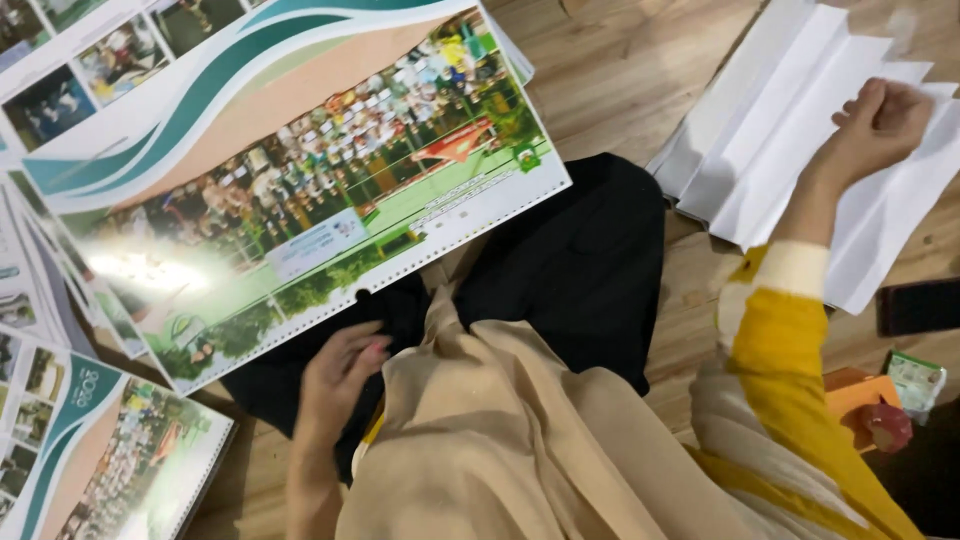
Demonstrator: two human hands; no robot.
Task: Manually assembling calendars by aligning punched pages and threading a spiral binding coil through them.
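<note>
Left hand (340,375) fingers curled, touching calendar sheet (300,170) lower edge; right hand (880,120) pinching white folded sheets (790,140)

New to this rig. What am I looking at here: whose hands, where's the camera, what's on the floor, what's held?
There is no machine: a person is working with bare hands, and the single picture comes from a camera on their head, looking down at their lap and a wooden floor. The left hand rests at the punched lower edge of a large glossy printed sheet lying across the lap. The right hand reaches out and touches a stack of fan-folded white paper. More printed sheets lie at the left. By the right edge are a dark phone-like slab and a small orange object. Whether either hand truly grips is unclear.
</note>
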